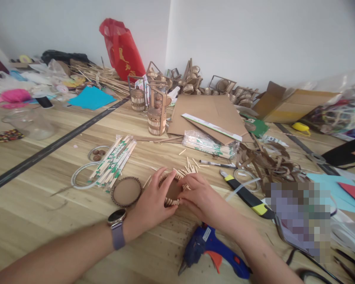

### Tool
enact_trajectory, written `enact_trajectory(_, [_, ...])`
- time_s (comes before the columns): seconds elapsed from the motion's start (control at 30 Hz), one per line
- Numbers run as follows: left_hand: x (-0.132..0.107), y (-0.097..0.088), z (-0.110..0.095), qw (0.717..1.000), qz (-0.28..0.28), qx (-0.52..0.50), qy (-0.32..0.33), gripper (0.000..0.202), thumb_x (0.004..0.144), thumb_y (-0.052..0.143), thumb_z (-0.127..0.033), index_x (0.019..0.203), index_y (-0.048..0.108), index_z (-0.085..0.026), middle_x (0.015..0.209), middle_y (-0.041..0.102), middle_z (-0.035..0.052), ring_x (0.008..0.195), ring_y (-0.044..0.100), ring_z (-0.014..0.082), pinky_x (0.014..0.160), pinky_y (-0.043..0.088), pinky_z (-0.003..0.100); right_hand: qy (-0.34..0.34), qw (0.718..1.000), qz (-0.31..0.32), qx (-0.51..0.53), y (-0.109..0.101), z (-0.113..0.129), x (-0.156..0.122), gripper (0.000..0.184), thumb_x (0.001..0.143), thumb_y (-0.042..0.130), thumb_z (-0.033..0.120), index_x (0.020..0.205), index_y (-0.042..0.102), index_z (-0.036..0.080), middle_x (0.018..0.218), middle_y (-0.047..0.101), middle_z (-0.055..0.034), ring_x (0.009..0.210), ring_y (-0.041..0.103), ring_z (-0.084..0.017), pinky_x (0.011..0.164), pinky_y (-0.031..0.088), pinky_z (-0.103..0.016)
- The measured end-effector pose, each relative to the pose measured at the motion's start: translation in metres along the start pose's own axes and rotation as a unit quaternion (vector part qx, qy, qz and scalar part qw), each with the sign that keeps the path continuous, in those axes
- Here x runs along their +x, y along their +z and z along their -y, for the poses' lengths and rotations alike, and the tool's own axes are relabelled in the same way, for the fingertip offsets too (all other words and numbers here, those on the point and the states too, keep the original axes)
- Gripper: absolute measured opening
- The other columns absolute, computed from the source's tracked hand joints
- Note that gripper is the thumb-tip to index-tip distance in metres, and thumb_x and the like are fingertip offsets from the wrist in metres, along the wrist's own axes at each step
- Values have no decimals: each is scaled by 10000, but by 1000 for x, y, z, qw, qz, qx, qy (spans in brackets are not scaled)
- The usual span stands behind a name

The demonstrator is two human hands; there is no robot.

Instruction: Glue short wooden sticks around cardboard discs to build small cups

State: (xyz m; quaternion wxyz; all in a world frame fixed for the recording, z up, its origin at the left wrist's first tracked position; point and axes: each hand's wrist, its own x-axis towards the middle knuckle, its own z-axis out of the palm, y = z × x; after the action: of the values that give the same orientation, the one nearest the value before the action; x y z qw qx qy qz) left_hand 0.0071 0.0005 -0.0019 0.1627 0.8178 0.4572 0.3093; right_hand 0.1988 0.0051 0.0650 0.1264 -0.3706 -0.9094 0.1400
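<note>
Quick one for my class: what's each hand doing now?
Left hand: partly closed, holding the stick-edged cardboard round.
Right hand: partly closed, holding its right edge.

Between my left hand (154, 197) and right hand (201, 195) sits a basket (172, 202). Left of it lies a disc (126, 192), sticks (114, 161) behind that. A glue gun (197, 241) lies nearer me, a cutter (246, 195) rightward, cardboard (207, 111) beyond.

Looks like a craft workshop, strewn with 1 glue gun (215, 244), 1 utility knife (247, 195), cardboard sheets (208, 112) and bagged sticks (114, 162).
</note>
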Motion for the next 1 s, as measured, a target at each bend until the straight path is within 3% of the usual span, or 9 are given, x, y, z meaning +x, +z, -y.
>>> enact_trajectory(0.2, [0,0,0,1000,0,5,1,915,687,718,-125,1465,250,-236,1446,314,175,1364,354,362,1083,400,544,-2,998,-19,-55,7,-3,-1,81,866,647,162,826,705,202,1108,647,-85,1107,494,-259,913,419,-410])
enact_trajectory(0.5, [1,-1,1,1000,-11,-11,3,917,684,724,-135,1466,259,-246,1447,344,168,1365,356,364,1077,400,549,-24,989,-21,-145,6,-1,-1,79,872,662,207,816,715,225,1108,654,-80,1051,515,-251,906,398,-409])
enact_trajectory(1.0, [2,-2,1,1000,-4,-12,10,939,674,725,-116,1462,233,-250,1437,323,164,1356,351,356,1086,394,545,-23,989,-23,-147,6,-1,-1,124,892,644,239,786,707,236,1139,654,-56,1059,512,-239,948,384,-422])
